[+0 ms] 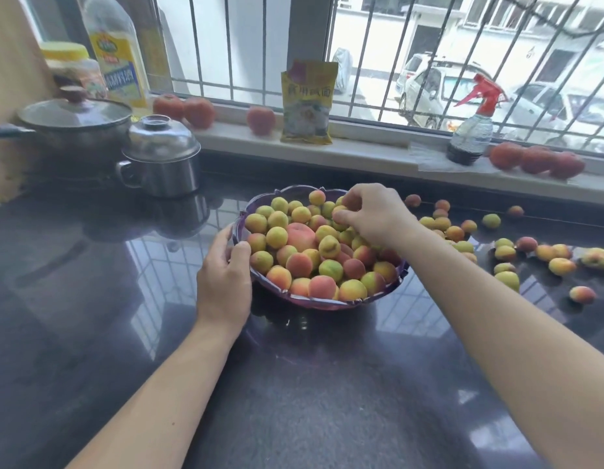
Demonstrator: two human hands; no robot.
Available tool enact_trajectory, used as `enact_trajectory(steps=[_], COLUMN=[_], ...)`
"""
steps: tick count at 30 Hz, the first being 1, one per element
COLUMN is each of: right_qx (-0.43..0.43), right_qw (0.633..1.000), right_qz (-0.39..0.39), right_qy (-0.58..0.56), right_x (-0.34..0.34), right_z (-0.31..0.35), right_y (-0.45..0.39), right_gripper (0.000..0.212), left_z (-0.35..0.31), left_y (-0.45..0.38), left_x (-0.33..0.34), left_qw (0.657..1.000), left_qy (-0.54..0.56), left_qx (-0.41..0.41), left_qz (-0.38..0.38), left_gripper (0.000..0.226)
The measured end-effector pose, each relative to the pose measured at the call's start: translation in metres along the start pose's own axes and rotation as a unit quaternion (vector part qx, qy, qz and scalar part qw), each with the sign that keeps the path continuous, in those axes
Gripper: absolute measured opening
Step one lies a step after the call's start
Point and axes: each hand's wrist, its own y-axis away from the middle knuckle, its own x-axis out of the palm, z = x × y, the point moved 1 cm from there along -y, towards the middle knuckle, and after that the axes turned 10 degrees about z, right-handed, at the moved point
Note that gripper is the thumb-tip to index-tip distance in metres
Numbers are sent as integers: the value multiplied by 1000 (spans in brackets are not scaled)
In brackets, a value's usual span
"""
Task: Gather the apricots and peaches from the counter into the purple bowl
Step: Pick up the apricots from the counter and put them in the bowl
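The purple bowl [260, 199] stands mid-counter, heaped with several yellow and red apricots and one larger pink peach [300, 235]. My left hand [224, 282] grips the bowl's near-left rim, thumb over the edge. My right hand [373, 214] hovers over the bowl's far-right side, its fingers curled down and pinching a yellow apricot [339, 209] above the pile. Several more apricots [507, 253] lie scattered on the dark counter to the right of the bowl.
A steel lidded pot [162, 157] and a larger pan with a glass lid [75, 120] stand at the back left. On the window sill sit tomatoes [260, 120], a yellow packet [307, 103], a spray bottle [471, 130] and an oil bottle [116, 52].
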Motion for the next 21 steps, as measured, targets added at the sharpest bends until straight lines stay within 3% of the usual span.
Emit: enact_trajectory(steps=[6,16,18,21], right_qx=[-8,4,-3,-15], right_qw=[995,995,997,993], right_qz=[-14,20,-8,-114], right_qy=[94,103,80,26], right_x=[12,6,4,-2], right_z=[7,7,5,-5], right_y=[-3,-7,-1,22], right_gripper=[19,9,11,18], left_z=[1,1,2,1], left_y=[0,1,1,1], left_x=[0,-1,-2,-2], left_qw=[1000,1000,1000,1000], left_qy=[2,9,7,9], left_qx=[-3,-7,-4,-3], left_qz=[2,10,9,9], left_gripper=[52,55,54,55])
